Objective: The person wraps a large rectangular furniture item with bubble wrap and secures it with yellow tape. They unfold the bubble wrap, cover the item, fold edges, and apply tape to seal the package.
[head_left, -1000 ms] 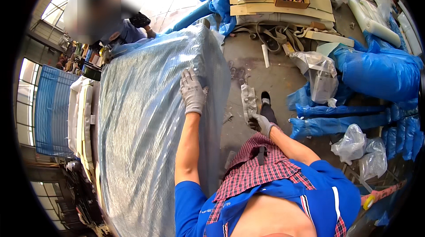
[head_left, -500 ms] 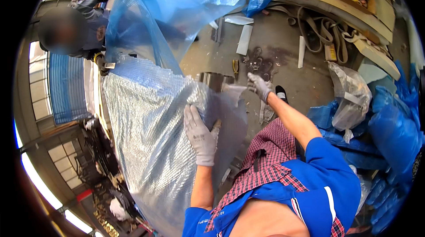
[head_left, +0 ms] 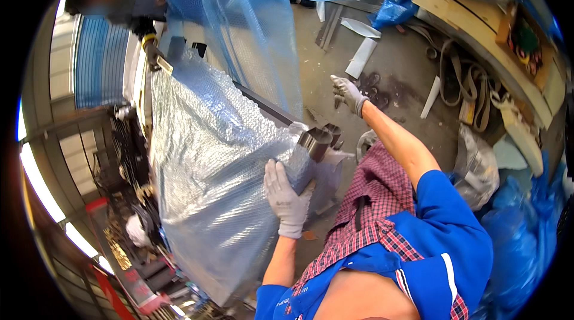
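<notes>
Silvery bubble wrap (head_left: 209, 141) drapes over a large flat-sided load on my left. My left hand (head_left: 288, 199), in a grey glove, presses flat on it with fingers stretched out. Metallic rolled pieces (head_left: 315, 142) stick out at the wrap's right edge. My right hand (head_left: 350, 96), gloved too, hovers over the floor with loosely bent fingers and the thumb apart; nothing shows in it, though its palm side is partly hidden. At the far left, a co-worker's gloved hand (head_left: 152, 54) grips a pale flat tool (head_left: 164, 65) at the wrap's edge.
Translucent blue film (head_left: 251, 27) hangs beyond the wrap. White strips (head_left: 362, 57), straps (head_left: 472, 90) and dark scraps (head_left: 376, 90) lie on the floor. Wooden boards (head_left: 478, 27) stand at the far right. A clear plastic bag (head_left: 476, 170) and blue plastic bags (head_left: 514, 230) are heaped right of me.
The view has shifted, and the co-worker appears farther up. More of the metallic pieces shows. My right hand has reached farther out; the yellow-handled tool on the floor is no longer visible.
</notes>
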`<state>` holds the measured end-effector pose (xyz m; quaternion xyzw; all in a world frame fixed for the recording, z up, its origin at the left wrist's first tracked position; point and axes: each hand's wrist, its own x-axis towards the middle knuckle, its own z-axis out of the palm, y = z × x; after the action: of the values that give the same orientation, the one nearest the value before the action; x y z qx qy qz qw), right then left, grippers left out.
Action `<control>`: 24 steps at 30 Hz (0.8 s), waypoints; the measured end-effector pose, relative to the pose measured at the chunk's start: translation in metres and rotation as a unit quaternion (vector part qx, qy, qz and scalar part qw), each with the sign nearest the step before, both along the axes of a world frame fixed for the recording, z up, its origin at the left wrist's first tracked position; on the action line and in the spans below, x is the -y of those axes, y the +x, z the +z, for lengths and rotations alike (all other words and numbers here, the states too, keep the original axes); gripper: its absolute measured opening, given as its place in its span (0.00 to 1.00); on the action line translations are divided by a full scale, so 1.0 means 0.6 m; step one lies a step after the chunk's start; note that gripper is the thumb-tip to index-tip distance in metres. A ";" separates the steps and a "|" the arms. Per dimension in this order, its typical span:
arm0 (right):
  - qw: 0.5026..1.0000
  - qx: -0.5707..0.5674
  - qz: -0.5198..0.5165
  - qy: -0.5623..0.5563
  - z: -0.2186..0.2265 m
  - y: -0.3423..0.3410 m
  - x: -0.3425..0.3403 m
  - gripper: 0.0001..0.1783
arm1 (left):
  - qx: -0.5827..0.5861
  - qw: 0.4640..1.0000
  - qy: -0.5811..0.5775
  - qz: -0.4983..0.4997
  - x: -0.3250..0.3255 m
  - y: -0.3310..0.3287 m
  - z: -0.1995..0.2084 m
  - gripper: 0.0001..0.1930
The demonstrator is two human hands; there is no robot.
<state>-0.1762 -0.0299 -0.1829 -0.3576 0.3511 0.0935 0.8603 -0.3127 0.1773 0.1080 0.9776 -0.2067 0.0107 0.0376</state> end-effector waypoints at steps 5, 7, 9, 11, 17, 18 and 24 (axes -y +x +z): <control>0.994 -0.020 0.100 0.030 -0.089 0.067 0.000 0.36 | -0.025 0.995 0.014 0.091 0.027 0.017 0.012 0.49; 0.988 -0.049 0.145 0.017 -0.101 0.095 -0.010 0.40 | -0.014 0.994 0.015 0.104 0.019 0.021 0.000 0.50; 0.982 -0.057 0.180 -0.007 -0.146 0.107 -0.005 0.45 | -0.014 0.992 0.002 0.127 0.026 0.016 -0.019 0.51; 0.983 -0.038 0.176 -0.035 -0.200 0.132 -0.002 0.52 | 0.001 0.993 0.016 0.117 0.023 0.018 -0.023 0.49; 0.975 0.002 0.218 -0.033 -0.271 0.206 0.021 0.67 | -0.006 0.990 0.078 0.115 0.004 0.017 -0.034 0.37; 0.976 0.013 0.215 -0.001 -0.262 0.216 0.022 0.67 | -0.010 0.987 0.090 0.129 0.003 0.012 -0.037 0.36; 0.976 0.019 0.217 -0.028 -0.277 0.267 0.010 0.59 | -0.022 0.982 0.100 0.157 0.018 0.012 -0.033 0.32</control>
<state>-0.0163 -0.0357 -0.3494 -0.4506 0.2513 0.2617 0.8157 -0.3056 0.1662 0.0880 0.9968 -0.0498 -0.0256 -0.0579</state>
